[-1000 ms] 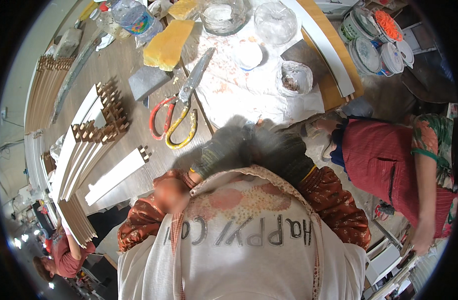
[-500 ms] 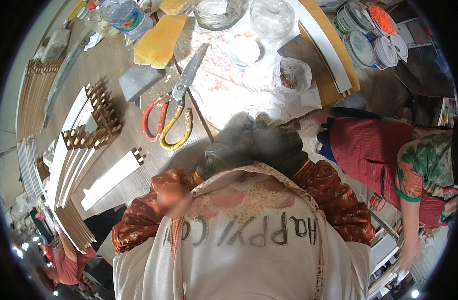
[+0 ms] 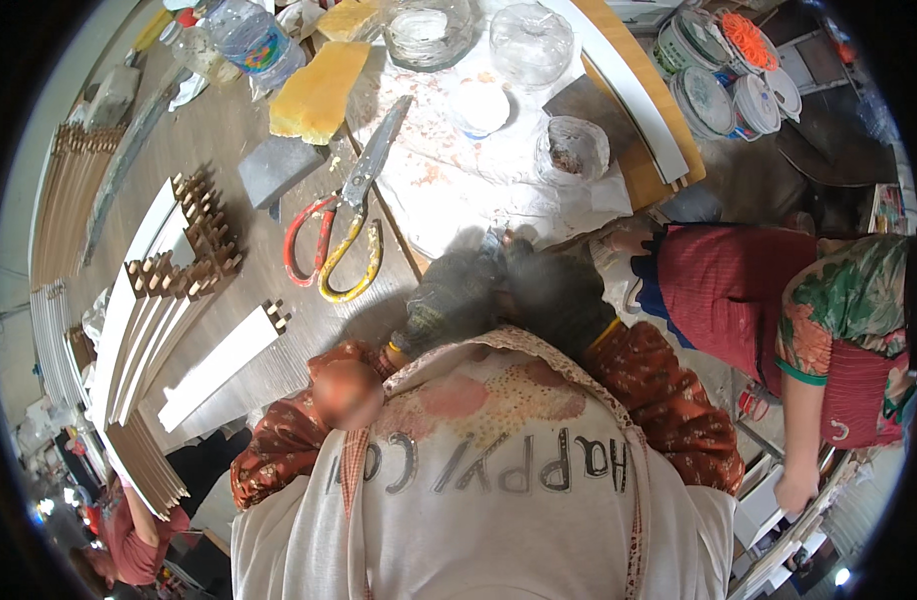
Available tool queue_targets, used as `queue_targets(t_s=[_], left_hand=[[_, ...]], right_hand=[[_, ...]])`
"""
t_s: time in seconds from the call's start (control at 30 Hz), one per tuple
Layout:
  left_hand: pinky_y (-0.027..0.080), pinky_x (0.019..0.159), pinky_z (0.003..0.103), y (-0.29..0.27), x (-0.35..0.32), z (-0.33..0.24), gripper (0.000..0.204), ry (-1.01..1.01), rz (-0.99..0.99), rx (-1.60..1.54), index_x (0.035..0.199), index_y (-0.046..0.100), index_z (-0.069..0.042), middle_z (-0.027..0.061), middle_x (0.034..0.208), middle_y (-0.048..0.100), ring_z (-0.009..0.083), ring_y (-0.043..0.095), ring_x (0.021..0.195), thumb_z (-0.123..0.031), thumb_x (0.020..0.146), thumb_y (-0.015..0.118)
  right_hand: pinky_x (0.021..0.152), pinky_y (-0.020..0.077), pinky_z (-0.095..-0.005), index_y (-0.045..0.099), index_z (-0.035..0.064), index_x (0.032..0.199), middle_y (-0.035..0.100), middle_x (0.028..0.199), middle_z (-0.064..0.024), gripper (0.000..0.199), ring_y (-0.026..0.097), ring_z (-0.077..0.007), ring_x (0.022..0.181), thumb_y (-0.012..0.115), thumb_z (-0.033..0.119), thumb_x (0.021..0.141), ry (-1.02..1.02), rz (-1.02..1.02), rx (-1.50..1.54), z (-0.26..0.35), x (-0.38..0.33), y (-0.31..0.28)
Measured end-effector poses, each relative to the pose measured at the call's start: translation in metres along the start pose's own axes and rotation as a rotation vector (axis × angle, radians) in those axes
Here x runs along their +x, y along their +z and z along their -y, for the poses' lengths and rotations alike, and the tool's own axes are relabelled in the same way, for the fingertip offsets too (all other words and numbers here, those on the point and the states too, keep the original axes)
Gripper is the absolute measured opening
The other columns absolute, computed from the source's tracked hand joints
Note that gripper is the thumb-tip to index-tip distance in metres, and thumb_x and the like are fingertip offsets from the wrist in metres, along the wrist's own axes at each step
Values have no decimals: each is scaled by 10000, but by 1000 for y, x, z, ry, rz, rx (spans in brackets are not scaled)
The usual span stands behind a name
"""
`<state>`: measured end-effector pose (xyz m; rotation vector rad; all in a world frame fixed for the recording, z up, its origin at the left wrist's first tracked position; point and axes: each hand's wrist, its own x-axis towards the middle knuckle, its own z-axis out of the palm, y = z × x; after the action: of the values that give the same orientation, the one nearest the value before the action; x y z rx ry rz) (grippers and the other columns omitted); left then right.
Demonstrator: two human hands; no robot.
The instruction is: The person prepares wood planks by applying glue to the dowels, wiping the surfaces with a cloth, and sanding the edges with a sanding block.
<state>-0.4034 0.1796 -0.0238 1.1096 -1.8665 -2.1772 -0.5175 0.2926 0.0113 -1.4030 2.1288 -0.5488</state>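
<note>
Both my hands wear dark grey-green work gloves and meet close in front of my chest, at the table's near edge. My left hand (image 3: 449,295) and my right hand (image 3: 554,290) have their fingers curled in toward each other. Whatever sits between the fingertips is in shadow and too small to name. Just beyond the fingers lies a white stained sheet (image 3: 434,195). To the left of my left hand rest large scissors (image 3: 364,180) with one red and one yellow handle, blades pointing away from me.
White strips with wooden pegs (image 3: 179,290) are stacked at left, a single strip (image 3: 224,368) nearer me. Beyond are a grey block (image 3: 279,172), yellow sheet (image 3: 319,95), plastic bottle (image 3: 249,45), glass jar (image 3: 429,55) and cup (image 3: 576,150). Lidded buckets (image 3: 704,100) and a co-worker (image 3: 739,290) are at right.
My hands stay together in nearly the same place. The view has shifted slightly. The co-worker's forearm at right has moved a little up and left.
</note>
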Motion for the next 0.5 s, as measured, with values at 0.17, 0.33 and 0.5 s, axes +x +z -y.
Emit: queue_targets(t_s=[0.17,0.33,0.5], left_hand=[[484,660,283,-9,-5,-14,321,-114,186,-139,1123,530,-29,90,873,605,166,582,780,-291,938,530],[472,744,278,-3,0,-14,341,-194,107,-69,1183,505,-35,124,974,603,180,583,886,-292,960,476],[472,833,308,-2,1,-15,390,-64,153,305,1257,476,-45,153,1061,590,232,582,976,-305,967,465]], right_hand=[[655,501,-386,605,-4,930,624,836,-152,207,625,-278,722,480,149,867,-97,142,-283,11,0,-6],[680,502,-395,597,-20,926,627,848,-170,197,629,-287,735,494,128,848,83,314,-471,26,12,-15],[704,503,-399,571,-48,963,623,878,-213,276,632,-313,788,582,172,796,12,201,-204,9,15,-16]])
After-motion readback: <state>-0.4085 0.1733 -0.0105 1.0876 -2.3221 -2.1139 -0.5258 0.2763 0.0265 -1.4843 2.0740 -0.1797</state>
